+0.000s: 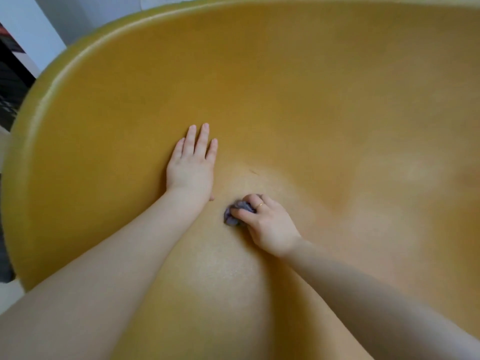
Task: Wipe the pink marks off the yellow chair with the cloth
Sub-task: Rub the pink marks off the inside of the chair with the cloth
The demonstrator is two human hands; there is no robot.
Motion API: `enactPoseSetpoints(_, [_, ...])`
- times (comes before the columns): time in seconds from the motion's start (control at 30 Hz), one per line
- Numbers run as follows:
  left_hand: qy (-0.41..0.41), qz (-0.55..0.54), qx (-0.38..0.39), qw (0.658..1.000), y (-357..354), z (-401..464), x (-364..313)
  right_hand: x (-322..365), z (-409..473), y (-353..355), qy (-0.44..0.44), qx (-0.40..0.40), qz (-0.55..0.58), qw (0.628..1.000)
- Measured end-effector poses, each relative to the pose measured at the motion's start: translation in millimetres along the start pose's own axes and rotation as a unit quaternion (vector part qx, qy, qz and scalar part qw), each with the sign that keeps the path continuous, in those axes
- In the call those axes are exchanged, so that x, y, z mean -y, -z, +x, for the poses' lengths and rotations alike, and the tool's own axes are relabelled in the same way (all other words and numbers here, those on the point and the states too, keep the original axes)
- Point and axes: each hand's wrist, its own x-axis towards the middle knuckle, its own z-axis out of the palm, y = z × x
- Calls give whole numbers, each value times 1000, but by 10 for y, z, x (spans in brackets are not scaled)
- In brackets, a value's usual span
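The yellow chair [298, 87] fills almost the whole view, its curved seat shell seen from close above. My left hand [191, 167] lies flat on the seat with straight fingers, pressing on it. Just to its right, my right hand [267, 224] grips a small bunched grey-purple cloth [235, 213] against the seat; its fingers, one with a ring, curl over the cloth. A short thin dark mark [254, 172] shows on the seat above the cloth. No clear pink marks can be made out.
The chair's rounded rim [44, 105] runs along the left and top. Beyond it stand a white wall [31, 29] and something dark [10, 81] at the far left. A strip of pale floor [10, 294] shows at lower left.
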Motion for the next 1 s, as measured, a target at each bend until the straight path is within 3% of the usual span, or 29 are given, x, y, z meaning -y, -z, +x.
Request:
enactPoseSetpoints(0.17, [-9, 1, -17, 1000, -112, 50, 38, -782, 748, 223, -155, -147, -105, 971])
enactPoseSetpoints(0.3, [-11, -20, -32, 999, -136, 51, 5, -544, 852, 59, -274, -211, -34, 938])
enactPoseSetpoints(0.43, [-15, -24, -38, 999, -140, 50, 30, -68, 571, -216, -130, -125, 0, 984])
enactPoseSetpoints(0.57, [-11, -18, -41, 999, -135, 40, 12, -244, 614, -40, -22, -68, -49, 996])
enactPoseSetpoints(0.63, [-14, -19, -41, 999, -144, 45, 19, -509, 802, 101, -45, -109, -105, 987])
enactPoseSetpoints(0.73, [-18, -17, -41, 999, -181, 61, 32, -870, 1041, 298, -176, -231, -153, 945])
enactPoseSetpoints(0.87, [-18, -28, -40, 999, -175, 68, 23, -692, 1180, 138, -338, -330, -91, 877])
enactPoseSetpoints(0.93, [-18, -37, -31, 999, -135, 54, 31, -464, 1158, -14, -305, -299, -58, 902])
enactPoseSetpoints(1.0, [-9, -44, -40, 998, -30, 68, 94, -358, 1030, -79, -208, -229, -63, 949])
